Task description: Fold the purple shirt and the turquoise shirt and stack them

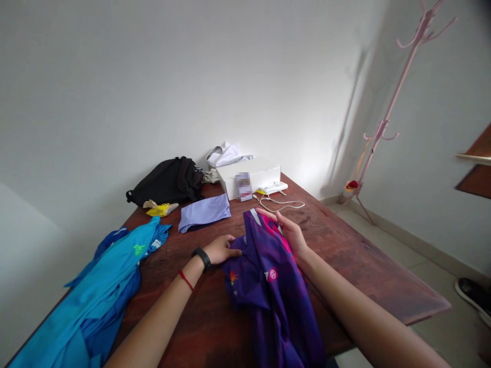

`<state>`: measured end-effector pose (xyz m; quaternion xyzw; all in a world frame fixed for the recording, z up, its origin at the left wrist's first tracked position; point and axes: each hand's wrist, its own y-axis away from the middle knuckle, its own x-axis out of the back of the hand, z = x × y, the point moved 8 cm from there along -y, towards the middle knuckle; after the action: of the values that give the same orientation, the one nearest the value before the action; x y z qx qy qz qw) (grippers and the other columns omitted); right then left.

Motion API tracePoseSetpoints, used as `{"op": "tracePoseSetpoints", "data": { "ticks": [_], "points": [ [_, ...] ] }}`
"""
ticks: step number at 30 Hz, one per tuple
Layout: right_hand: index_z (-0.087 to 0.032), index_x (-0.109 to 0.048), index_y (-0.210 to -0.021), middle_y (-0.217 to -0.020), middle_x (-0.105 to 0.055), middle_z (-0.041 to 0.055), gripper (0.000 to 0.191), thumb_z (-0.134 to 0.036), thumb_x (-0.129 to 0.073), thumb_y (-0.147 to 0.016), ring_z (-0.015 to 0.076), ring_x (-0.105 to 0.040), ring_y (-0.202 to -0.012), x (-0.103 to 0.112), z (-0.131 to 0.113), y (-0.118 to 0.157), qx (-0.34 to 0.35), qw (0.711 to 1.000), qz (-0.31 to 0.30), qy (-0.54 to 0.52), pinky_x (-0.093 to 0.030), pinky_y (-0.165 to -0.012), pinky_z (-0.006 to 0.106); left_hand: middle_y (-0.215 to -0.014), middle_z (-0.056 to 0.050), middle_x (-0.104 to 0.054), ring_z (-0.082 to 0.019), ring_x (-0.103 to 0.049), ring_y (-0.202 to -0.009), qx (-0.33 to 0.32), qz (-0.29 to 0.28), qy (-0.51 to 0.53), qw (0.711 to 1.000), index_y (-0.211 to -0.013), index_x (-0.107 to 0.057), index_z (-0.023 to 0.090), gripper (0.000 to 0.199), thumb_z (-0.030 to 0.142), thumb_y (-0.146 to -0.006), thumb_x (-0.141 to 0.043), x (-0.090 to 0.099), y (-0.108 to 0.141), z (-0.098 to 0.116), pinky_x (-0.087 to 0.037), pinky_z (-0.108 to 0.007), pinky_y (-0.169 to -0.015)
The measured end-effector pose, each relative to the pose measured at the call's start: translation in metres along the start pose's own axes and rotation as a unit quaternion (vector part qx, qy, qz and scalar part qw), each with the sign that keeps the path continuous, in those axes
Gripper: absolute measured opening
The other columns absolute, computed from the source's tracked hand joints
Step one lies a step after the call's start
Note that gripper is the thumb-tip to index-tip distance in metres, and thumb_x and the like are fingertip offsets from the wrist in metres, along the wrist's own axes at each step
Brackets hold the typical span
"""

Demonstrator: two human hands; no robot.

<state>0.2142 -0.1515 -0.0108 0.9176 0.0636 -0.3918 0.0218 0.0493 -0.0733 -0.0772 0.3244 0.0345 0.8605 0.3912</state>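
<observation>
A purple sports shirt (268, 286) with pink parts, a round pink-and-white badge and a small orange print hangs in folds before me, its lower end running out of view. My left hand (221, 249), with a black wristband, pinches its left edge between thumb and fingers. On the other side my right hand (292, 234) holds the upper right edge, thumb in front and fingers partly hidden behind the cloth. Left of my arms lies a bright blue shirt (111, 266) with a green print, spread lengthwise over darker blue cloth.
Beyond the hands, a folded lavender cloth (205, 212) lies on the brown wooden table (356, 266). Behind it are a black bag (164, 181), a yellow packet (158, 209), a white box (255, 174) and a white cable (284, 206). A pink coat stand (399, 87) rises at right.
</observation>
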Motion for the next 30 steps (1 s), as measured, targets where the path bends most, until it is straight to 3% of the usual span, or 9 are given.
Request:
{"op": "tracePoseSetpoints", "data": {
  "ticks": [2, 5, 11, 14, 17, 24, 30],
  "points": [
    [-0.022, -0.067, -0.127, -0.105, -0.076, 0.0065, 0.056, -0.054, -0.066, -0.082, 0.0297, -0.072, -0.098, 0.004, -0.003, -0.001, 0.005, 1.000, 0.012, 0.007, -0.054, -0.091, 0.044, -0.094, -0.009, -0.073, -0.027, -0.067, -0.086, 0.012, -0.038, 0.034, 0.999, -0.099, -0.068, 0.014, 0.060, 0.060, -0.063, -0.080, -0.004, 0.003, -0.002, -0.049, -0.034, -0.073],
    [-0.021, -0.067, -0.127, -0.110, -0.075, 0.0067, 0.055, -0.054, -0.065, -0.083, 0.0287, -0.071, -0.100, 0.013, -0.010, -0.003, 0.025, 0.999, 0.042, 0.014, -0.054, -0.094, 0.043, -0.089, -0.007, -0.073, -0.025, -0.067, -0.084, 0.008, -0.021, 0.029, 0.999, -0.087, -0.069, 0.014, 0.050, 0.057, -0.065, -0.080, 0.014, 0.012, 0.000, -0.048, -0.032, -0.072],
    [-0.024, -0.066, -0.129, -0.117, -0.074, 0.0040, 0.053, -0.035, -0.074, -0.078, 0.0278, -0.068, -0.111, 0.033, -0.034, -0.004, 0.132, 0.984, 0.119, 0.036, -0.053, -0.099, 0.042, -0.091, -0.004, -0.070, -0.018, -0.065, -0.082, -0.064, 0.104, 0.168, 0.978, -0.096, -0.062, 0.014, 0.044, 0.045, -0.071, -0.082, 0.099, 0.054, 0.025, -0.049, -0.031, -0.078],
    [-0.027, -0.063, -0.132, -0.107, -0.077, 0.0026, 0.064, -0.024, -0.080, -0.070, 0.0273, -0.072, -0.101, 0.044, -0.041, -0.003, 0.164, 0.968, 0.173, 0.077, -0.056, -0.095, 0.042, -0.100, -0.005, -0.069, -0.018, -0.064, -0.087, -0.101, 0.144, 0.190, 0.966, -0.103, -0.063, 0.016, 0.044, 0.042, -0.074, -0.082, 0.133, 0.081, 0.037, -0.050, -0.031, -0.082],
    [-0.026, -0.067, -0.128, -0.100, -0.079, 0.0019, 0.065, -0.020, -0.081, -0.065, 0.0256, -0.074, -0.092, 0.052, -0.041, -0.005, 0.166, 0.959, 0.206, 0.100, -0.058, -0.090, 0.040, -0.098, -0.003, -0.068, -0.016, -0.063, -0.087, -0.126, 0.195, 0.165, 0.959, -0.100, -0.063, 0.017, 0.038, 0.042, -0.076, -0.080, 0.156, 0.102, 0.044, -0.049, -0.029, -0.083],
    [-0.026, -0.070, -0.124, -0.100, -0.079, 0.0011, 0.060, -0.022, -0.079, -0.064, 0.0248, -0.074, -0.092, 0.060, -0.039, -0.009, 0.166, 0.955, 0.206, 0.130, -0.059, -0.088, 0.037, -0.101, -0.004, -0.064, -0.019, -0.059, -0.096, -0.183, 0.193, 0.036, 0.963, -0.091, -0.064, 0.019, 0.031, 0.049, -0.084, -0.071, 0.161, 0.122, 0.064, -0.049, -0.032, -0.087],
    [-0.028, -0.070, -0.123, -0.103, -0.078, 0.0003, 0.058, -0.024, -0.078, -0.066, 0.0267, -0.073, -0.098, 0.063, -0.045, -0.010, 0.187, 0.951, 0.196, 0.151, -0.059, -0.089, 0.037, -0.088, -0.001, -0.056, -0.016, -0.053, -0.082, -0.227, 0.170, -0.008, 0.959, -0.087, -0.055, 0.018, 0.027, 0.045, -0.093, -0.061, 0.155, 0.141, 0.083, -0.046, -0.029, -0.077]
  ]
}}
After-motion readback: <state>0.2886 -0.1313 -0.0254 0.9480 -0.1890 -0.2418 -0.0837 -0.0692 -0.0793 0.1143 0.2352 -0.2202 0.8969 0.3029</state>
